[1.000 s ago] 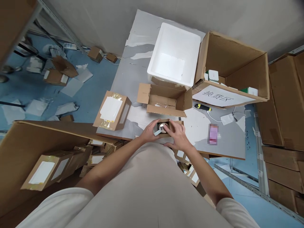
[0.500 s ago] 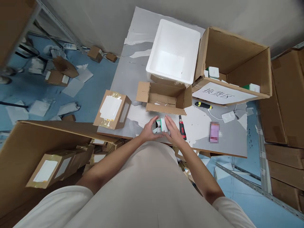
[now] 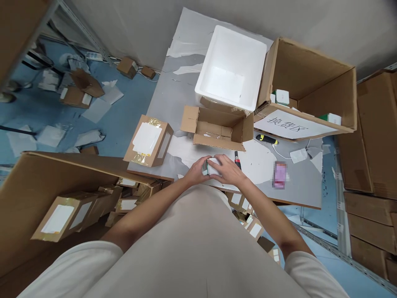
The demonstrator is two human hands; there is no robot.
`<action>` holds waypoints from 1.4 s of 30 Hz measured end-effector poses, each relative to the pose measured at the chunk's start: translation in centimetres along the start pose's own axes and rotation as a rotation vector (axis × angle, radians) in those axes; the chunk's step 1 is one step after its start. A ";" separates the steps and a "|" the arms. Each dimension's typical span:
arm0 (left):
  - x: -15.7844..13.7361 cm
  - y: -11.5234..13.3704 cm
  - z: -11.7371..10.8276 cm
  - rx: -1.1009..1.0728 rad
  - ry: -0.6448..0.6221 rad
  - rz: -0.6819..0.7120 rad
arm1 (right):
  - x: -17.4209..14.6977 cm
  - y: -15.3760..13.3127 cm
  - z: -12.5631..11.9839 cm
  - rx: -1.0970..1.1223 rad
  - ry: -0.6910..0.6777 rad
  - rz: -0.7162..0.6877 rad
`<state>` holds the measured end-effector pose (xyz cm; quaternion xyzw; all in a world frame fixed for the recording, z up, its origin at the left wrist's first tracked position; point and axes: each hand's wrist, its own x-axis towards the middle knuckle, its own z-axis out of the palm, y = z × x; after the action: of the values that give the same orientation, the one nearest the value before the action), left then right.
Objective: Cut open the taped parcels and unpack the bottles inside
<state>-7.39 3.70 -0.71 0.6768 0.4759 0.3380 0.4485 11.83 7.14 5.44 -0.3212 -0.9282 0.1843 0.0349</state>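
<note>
Between my two hands, close to the table's front edge, is a small white and green box [image 3: 213, 167]. My left hand [image 3: 199, 170] grips its left side, fingers curled round it. Across its top and right side lie the fingers of my right hand [image 3: 228, 169], which also holds it. Part of the box is hidden under the fingers. Just beyond my hands stands an open, shallow cardboard box [image 3: 218, 142] with its flaps out. A red and black tool [image 3: 237, 160], perhaps a cutter, lies beside my right hand and is partly covered by it.
A white foam bin [image 3: 201, 93] stands behind the open box. To its right is a large carton [image 3: 322, 78] with small boxes inside. A taped carton [image 3: 155, 145] sits at left. A yellow and black tool [image 3: 267, 139] and a blurred pink item [image 3: 280, 174] lie at right.
My right hand has shifted over the small box and now covers more of it. The box's left end, which looked open before, now appears closed up. The view has shifted slightly.
</note>
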 end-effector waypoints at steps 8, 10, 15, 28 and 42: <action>1.0 -0.4 -1.2 0.027 -0.115 -0.041 | 1.1 0.1 0.3 -0.062 -0.108 -0.011; 1.0 0.1 -2.0 0.067 -0.144 -0.046 | 0.7 0.1 0.0 -0.104 -0.123 0.005; 1.2 1.0 -6.3 0.262 -0.243 0.163 | -0.2 0.5 -0.2 -0.113 -0.153 0.078; 11.1 5.4 -8.7 0.723 -0.044 0.154 | -2.8 -0.8 -8.1 -0.060 -0.022 0.091; 10.6 1.8 -5.2 0.836 -0.236 -0.065 | -9.5 21.1 -32.9 -0.388 0.731 1.183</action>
<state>-7.96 14.99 3.17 0.8189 0.5383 0.0223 0.1978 37.69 27.11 28.81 -0.8114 -0.5440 -0.1152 0.1798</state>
